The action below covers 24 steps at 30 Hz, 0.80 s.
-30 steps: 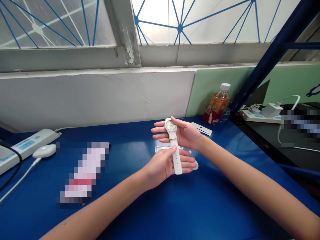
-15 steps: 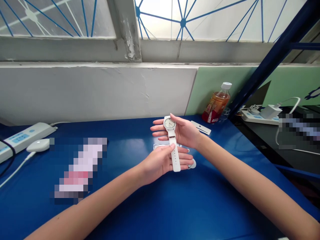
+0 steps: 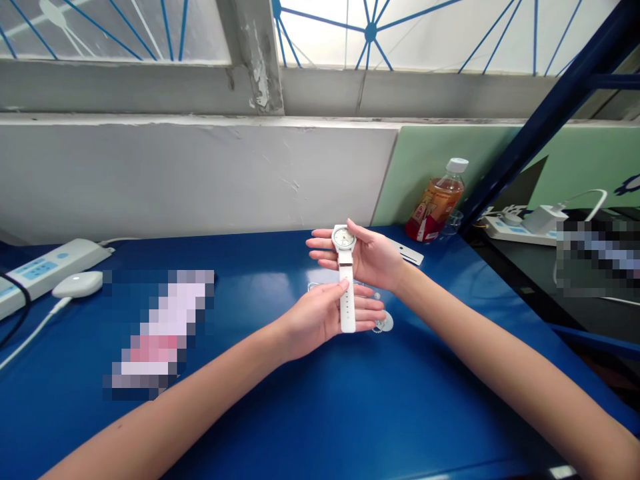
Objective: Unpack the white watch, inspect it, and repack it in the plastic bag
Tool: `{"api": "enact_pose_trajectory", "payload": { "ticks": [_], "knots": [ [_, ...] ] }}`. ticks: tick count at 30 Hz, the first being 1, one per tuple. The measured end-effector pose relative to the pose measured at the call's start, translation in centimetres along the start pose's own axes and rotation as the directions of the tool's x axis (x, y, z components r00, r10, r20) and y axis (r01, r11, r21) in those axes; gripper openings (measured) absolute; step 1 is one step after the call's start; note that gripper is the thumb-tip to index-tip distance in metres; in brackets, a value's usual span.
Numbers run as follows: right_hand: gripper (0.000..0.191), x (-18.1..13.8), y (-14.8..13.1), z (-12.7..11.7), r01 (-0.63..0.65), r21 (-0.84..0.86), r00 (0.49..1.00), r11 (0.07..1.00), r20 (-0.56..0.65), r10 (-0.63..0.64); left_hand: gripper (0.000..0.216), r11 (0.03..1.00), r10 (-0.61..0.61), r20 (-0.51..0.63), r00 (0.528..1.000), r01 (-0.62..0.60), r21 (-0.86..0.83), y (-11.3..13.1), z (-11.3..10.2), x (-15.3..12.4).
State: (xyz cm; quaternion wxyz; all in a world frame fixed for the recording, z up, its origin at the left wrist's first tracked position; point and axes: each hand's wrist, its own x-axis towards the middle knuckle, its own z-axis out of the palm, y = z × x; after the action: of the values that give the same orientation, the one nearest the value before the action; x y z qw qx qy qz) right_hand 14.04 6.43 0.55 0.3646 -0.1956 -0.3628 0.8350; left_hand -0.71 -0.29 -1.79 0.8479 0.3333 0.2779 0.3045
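Note:
A white wristwatch [image 3: 347, 305] with a round pale dial lies lengthwise across both hands above the blue tabletop [image 3: 260, 413]. My left hand [image 3: 314, 315] pinches the long strap end, its thumb on top and its fingers stretched out underneath. Palm up and farther back, my right hand [image 3: 377, 259] supports the watch case on its fingers, with the thumb along the case's right side. Just beyond my left fingertips lies a small round whitish disc [image 3: 385, 323] with a bead chain. Another pale item behind my left hand is mostly hidden.
A white flat slotted piece [image 3: 411, 253] lies behind my right wrist. Near the green panel stands a drink bottle [image 3: 435, 207] beside a small clear cup [image 3: 452, 224]. At left are a power strip [image 3: 47, 270], a white puck-shaped device [image 3: 77, 285] with cable, and a blurred-out rectangular object [image 3: 165, 327].
The watch has turned slightly, so its strap now points more directly towards me. Both hands keep their hold, and the whole view has shifted a little.

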Motion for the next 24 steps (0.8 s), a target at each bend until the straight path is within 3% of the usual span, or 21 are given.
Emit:
{"api": "enact_pose_trajectory", "payload": {
  "ticks": [7, 13, 24],
  "knots": [
    [0.055, -0.2, -0.3, -0.3, -0.01, -0.037, 1.0, 0.999, 0.007, 0.011, 0.033, 1.0, -0.027, 0.027, 0.999, 0.027, -0.005, 0.2, -0.1, 0.0],
    [0.062, -0.1, -0.7, -0.7, -0.036, -0.046, 0.999, 0.998, 0.028, 0.038, 0.047, 0.995, -0.057, 0.117, 0.992, 0.066, -0.077, 0.8, -0.3, -0.1],
    [0.079, -0.3, -1.1, -1.0, -0.018, -0.012, 0.999, 1.0, 0.04, 0.019, 0.052, 0.981, -0.087, 0.063, 0.994, 0.096, -0.168, 0.6, -0.6, 0.0]
  ]
}}
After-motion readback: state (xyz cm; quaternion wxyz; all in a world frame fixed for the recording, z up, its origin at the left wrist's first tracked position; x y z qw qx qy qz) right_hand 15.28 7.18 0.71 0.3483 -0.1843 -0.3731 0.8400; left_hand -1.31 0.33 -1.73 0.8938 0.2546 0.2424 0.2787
